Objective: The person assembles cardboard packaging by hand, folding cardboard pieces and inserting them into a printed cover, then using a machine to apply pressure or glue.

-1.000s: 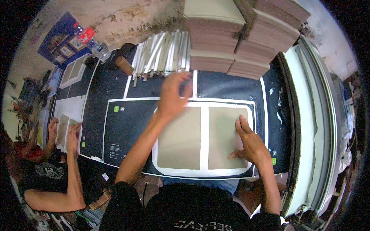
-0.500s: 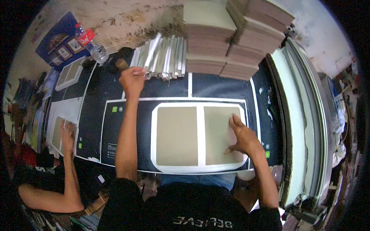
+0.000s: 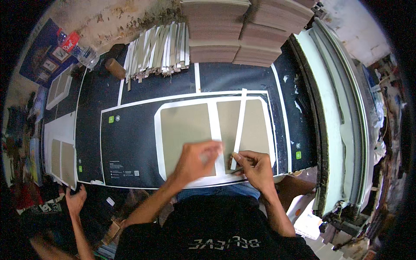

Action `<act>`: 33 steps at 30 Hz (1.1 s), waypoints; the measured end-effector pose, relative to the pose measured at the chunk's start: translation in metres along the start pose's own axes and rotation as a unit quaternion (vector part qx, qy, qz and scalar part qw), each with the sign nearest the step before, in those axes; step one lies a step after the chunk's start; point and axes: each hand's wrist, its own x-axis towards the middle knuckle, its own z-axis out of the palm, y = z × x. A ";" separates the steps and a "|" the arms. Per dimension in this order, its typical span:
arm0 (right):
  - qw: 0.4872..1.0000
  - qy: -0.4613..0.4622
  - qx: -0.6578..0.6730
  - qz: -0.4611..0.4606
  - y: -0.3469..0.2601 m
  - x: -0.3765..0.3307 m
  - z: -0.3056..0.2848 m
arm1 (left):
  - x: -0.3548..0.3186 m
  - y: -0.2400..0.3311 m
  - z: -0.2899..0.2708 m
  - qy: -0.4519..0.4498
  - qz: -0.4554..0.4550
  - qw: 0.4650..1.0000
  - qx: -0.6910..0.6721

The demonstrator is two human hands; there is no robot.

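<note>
My right hand point(image 3: 256, 170) pinches the lower end of a narrow white strip point(image 3: 240, 125), which slants up over the right board panel. That grey-brown panel point(image 3: 255, 130) and a second one, the left panel point(image 3: 186, 125), lie side by side on a white sheet point(image 3: 215, 130) with cut corners. A white band of the sheet shows between and around them. My left hand point(image 3: 197, 160) is over the lower part of the left panel, near the white band. Its curled fingers are smeared by motion, and I cannot make out anything in them.
Many loose strips point(image 3: 158, 52) lie at the back beside tall stacks of boards point(image 3: 214, 34). A brown cylinder point(image 3: 115, 68) and a plastic bottle point(image 3: 80, 47) are back left. A co-worker's hand point(image 3: 76, 199) touches another paneled sheet point(image 3: 63, 160). Pale rolled sheets point(image 3: 329, 130) line the right.
My left hand has come from the strip pile toward me, over the left panel. My right hand has moved off the right panel's far part and now holds a strip. The view has shifted.
</note>
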 end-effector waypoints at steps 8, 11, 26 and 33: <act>0.995 -0.065 -0.033 0.062 -0.014 -0.001 0.012 | 0.050 -0.039 -0.028 0.029 0.074 0.965 0.251; 0.993 -0.084 -0.001 0.085 -0.009 0.002 0.016 | 0.044 -0.048 -0.027 0.030 0.111 0.958 0.264; 0.992 -0.115 0.011 0.054 0.003 0.015 0.015 | 0.043 -0.035 -0.022 -0.049 0.147 0.904 0.398; 0.989 -0.131 0.018 0.062 0.001 0.018 0.014 | 0.043 -0.035 -0.021 -0.044 0.139 0.902 0.407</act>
